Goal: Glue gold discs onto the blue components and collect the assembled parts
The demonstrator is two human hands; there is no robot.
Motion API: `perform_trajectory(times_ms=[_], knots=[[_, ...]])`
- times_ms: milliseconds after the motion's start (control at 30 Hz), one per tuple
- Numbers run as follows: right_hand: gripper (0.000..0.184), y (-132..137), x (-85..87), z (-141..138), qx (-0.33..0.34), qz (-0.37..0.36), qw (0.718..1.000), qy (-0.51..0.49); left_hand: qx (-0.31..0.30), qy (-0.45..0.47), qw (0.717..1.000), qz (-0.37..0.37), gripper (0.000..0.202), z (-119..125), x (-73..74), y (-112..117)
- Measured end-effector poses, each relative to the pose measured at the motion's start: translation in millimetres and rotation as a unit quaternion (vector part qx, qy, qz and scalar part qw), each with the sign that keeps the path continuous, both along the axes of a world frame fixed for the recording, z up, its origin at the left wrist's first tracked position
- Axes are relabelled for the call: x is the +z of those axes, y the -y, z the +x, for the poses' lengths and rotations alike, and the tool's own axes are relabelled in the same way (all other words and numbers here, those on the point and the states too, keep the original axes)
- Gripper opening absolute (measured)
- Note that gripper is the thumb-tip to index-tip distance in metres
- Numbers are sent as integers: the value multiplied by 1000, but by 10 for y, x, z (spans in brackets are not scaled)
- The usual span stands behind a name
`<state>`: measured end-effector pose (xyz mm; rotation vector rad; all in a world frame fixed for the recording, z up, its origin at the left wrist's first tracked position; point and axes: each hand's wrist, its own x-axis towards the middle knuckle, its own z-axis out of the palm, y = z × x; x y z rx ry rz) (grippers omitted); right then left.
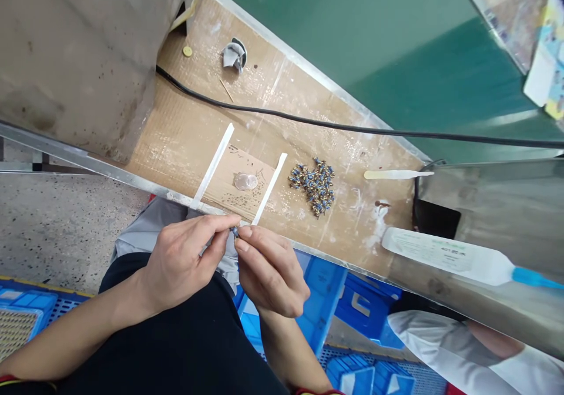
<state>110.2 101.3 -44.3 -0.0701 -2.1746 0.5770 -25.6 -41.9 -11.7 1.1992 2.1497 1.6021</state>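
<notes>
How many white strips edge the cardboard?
2: left strip along one side of the cardboard, right strip along the side nearer the parts pile. None seem hidden.

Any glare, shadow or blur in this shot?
Head view: glare speckles the brown cardboard surface; head view: part of the flat green panel looks shadowed; head view: fine print on the blue-tipped white plastic bottle is too soft to read; head view: the tiny blue piece between the left hand and right hand lacks clear detail.

Speckled floor [66, 224], green surface [352, 36], blue crates [321, 283]
</notes>
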Motion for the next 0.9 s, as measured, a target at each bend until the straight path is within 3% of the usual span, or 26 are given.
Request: perform_trajectory(times_ms=[300,367,433,533,600,767,900], knots=[[47,-18,73,8,35,-13,999,6,6,-23,1000,14,21,-14,2,-22],[43,-20,93,-18,31,-65,997,-2,7,-27,999,16,21,-14,-3,-27],[41,-9,120,-54,4,-164,986,12,3,-35,999,20,25,-12,-9,-36],[39,23,155,-104,-19,-310,949,54,-8,-33,999,29,39,-6,-21,-49],[35,39,159,-123,-10,-364,928,75,-18,-23,999,36,46,-4,-38,-52],[31,19,117,-122,1,-398,914,85,-33,-11,998,45,53,-4,-108,-55],[30,45,154,-96,-10,-386,919,77,-22,38,998,49,50,78,-62,-63]])
